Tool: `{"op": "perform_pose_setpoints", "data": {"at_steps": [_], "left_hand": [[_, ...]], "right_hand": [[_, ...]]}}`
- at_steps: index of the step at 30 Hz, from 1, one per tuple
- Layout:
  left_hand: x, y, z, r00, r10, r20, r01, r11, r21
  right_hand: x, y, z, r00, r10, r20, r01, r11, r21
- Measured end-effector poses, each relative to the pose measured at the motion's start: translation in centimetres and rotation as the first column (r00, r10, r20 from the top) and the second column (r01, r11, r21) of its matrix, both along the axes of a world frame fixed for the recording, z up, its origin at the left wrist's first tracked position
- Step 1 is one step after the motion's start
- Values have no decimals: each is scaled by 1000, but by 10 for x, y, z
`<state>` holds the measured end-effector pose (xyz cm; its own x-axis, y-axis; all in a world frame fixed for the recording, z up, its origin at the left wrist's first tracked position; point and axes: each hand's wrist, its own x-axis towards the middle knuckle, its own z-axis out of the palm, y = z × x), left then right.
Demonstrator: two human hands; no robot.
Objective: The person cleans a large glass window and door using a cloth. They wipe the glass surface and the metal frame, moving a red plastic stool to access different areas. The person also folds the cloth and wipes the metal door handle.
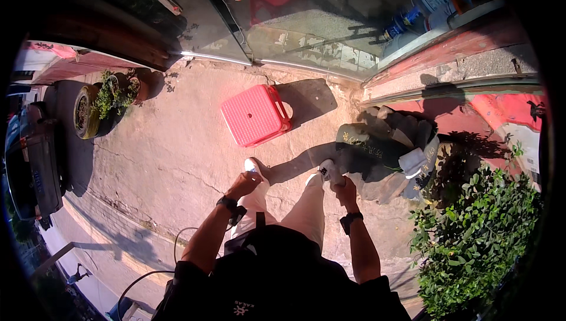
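Observation:
My left hand (243, 185) is closed in front of my left shin, its fingers curled beside the white shoe (252, 166). Whatever it may hold is too small to make out. On the other side, my right hand (345, 191) is also closed, near my right shoe (324, 169). A pale, cloth-like piece (336, 177) shows at its fingers, though I cannot make out its kind. Both wrists wear dark bands. Ahead of my feet stands a red plastic stool (253, 114) with a textured top, apart from both hands.
Dark sacks (370, 150) are heaped at the right against a red wall, with a leafy bush (471, 241) nearer me. Glass doors (318, 32) stand ahead. Potted plants (112, 97) and a dark vehicle (35, 165) are at the left; cracked concrete (153, 156) lies underfoot.

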<state>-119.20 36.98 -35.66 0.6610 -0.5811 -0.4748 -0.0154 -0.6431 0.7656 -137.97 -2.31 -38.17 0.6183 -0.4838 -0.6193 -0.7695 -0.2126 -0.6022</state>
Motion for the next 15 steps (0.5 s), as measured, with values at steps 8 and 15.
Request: {"op": "perform_pose_setpoints", "data": {"at_steps": [8,15], "left_hand": [[63,260,-29,970,212,116,-235,712,661],[13,210,19,807,546,-226,-419,799,433]], "right_hand": [[-177,38,-32,955,-16,-295,-48,976,-210],[-205,13,-58,914,-358,-190,359,933,-28]]}}
